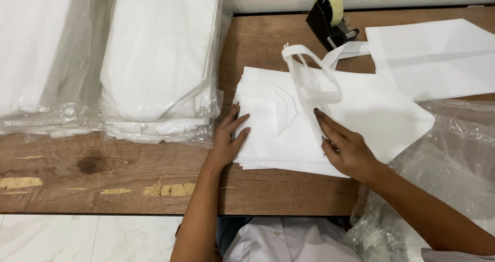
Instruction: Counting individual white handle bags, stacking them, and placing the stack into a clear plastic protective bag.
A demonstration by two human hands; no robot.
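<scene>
A stack of flat white fabric bags (371,117) lies on the brown wooden table (154,174) in front of me, their looped handles (309,79) folded back over the top bag. My left hand (229,138) rests flat against the stack's left edge, fingers apart. My right hand (345,146) presses flat on the top bag just below the handles, fingers stretched toward them. Neither hand grips anything.
Two wrapped packs of white bags (160,61) (36,51) lie at the left. A black tape dispenser (327,20) stands at the back, a single white bag (438,56) at the far right. Loose clear plastic wrap (448,164) lies at the right edge.
</scene>
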